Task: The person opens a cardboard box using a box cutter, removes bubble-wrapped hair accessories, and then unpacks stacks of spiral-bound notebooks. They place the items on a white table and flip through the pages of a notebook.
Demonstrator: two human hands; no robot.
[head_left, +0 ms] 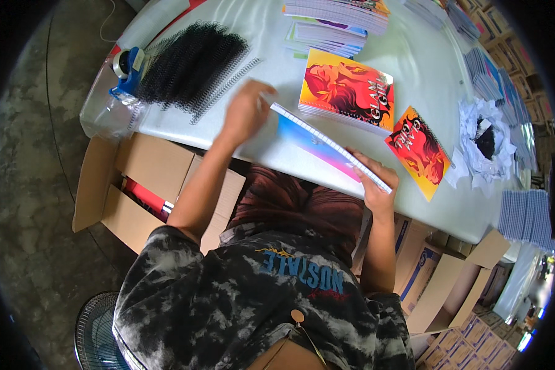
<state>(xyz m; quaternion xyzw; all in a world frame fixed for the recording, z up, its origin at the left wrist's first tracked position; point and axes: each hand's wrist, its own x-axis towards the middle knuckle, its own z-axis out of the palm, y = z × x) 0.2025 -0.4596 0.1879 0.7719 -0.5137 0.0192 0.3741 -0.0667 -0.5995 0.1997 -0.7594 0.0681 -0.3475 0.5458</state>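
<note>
My right hand [379,182] grips the near right end of a notebook [317,148] with a blue and pink cover, tilted with its edge up. Small regular marks run along its white edge. My left hand [246,112] is beside the notebook's far left end, its fingers curled together and a little blurred; what they hold, if anything, is too small to make out. Left of it lies a heap of black spiral binding coils [194,61], with some loose coils [225,89] along its side. Beyond the notebook sits a stack of red and yellow notebooks [345,89].
A spiral-bound red notebook [419,151] lies at the table's right. A blue tape dispenser [128,71] stands at the left edge. More notebook stacks [336,18] are at the back. Crumpled white plastic [487,139] holds something black. Open cardboard boxes [151,163] stand below the table.
</note>
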